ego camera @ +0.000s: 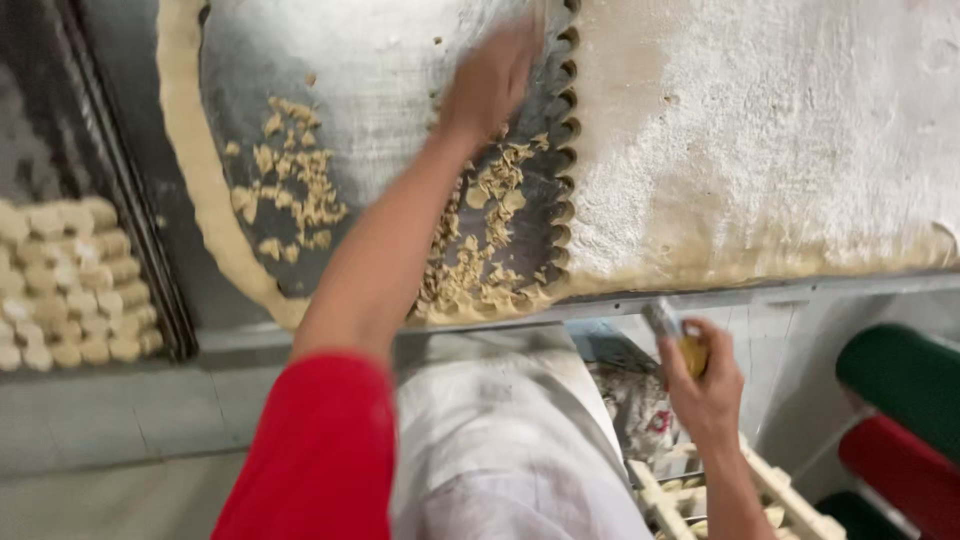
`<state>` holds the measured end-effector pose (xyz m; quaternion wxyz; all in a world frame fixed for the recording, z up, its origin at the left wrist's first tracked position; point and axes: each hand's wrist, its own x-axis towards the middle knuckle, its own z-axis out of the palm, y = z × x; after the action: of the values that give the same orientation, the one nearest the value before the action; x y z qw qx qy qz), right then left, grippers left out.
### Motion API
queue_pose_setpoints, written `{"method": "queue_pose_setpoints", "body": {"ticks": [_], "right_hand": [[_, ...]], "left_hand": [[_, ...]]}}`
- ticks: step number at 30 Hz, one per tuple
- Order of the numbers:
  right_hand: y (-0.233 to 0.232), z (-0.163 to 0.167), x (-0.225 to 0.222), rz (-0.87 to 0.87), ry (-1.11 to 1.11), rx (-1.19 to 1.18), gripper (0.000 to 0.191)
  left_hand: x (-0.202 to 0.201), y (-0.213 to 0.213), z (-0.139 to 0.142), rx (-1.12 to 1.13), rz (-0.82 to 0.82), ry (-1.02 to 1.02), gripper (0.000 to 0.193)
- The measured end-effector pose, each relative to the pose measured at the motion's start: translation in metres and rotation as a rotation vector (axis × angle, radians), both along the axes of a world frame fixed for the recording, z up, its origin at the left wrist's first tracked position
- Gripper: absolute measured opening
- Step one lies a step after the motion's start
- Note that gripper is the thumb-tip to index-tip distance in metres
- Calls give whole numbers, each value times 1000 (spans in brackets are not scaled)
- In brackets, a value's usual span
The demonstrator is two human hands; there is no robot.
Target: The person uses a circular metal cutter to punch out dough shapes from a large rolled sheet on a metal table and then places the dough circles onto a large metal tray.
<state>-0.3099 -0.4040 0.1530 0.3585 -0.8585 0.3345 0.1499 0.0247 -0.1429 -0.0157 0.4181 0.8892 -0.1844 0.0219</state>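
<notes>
The blurred left hand is pressed onto the floured sheet of pale rolled dough, grip unclear; a small metal cutter is grasped by the right hand, held below the table edge, away from the dough scraps.

The left arm stretches forward and away from the body, bare from the elbow down, with a red sleeve covering the upper arm. The left hand is at the far end of the reach, palm down and fingers held together, blurred by motion so the fingers cannot be told apart. The right arm is bent low and close to the body, forearm bare and rising from the bottom edge. The right hand is raised, back toward the camera, fingers curled closed around something small
</notes>
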Motion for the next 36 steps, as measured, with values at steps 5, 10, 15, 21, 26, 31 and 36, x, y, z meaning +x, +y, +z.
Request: {"method": "queue_pose_setpoints", "body": {"ticks": [5,10,15,21,26,31,36], "right_hand": [[-24,-29,77,137,-41,109,35],[6,-30,127,720,13,-161,42],[59,-16,120,673,267,-173,42],[90,-8,121,754,293,-308,43],[91,-45,131,700,474,-390,43],[77,-82,128,989,172,-417,31],[63,-46,117,893,295,-196,37]], "left_hand": [[-178,24,15,5,-144,223,30],[-231,11,38,1,-147,119,47],[-256,-10,38,144,-3,72,30],[-274,-18,33,162,139,18,10],[-276,-20,28,140,163,-13,21],[-287,-18,34,156,20,192,26],[-274,-28,37,129,123,440,25]]}}
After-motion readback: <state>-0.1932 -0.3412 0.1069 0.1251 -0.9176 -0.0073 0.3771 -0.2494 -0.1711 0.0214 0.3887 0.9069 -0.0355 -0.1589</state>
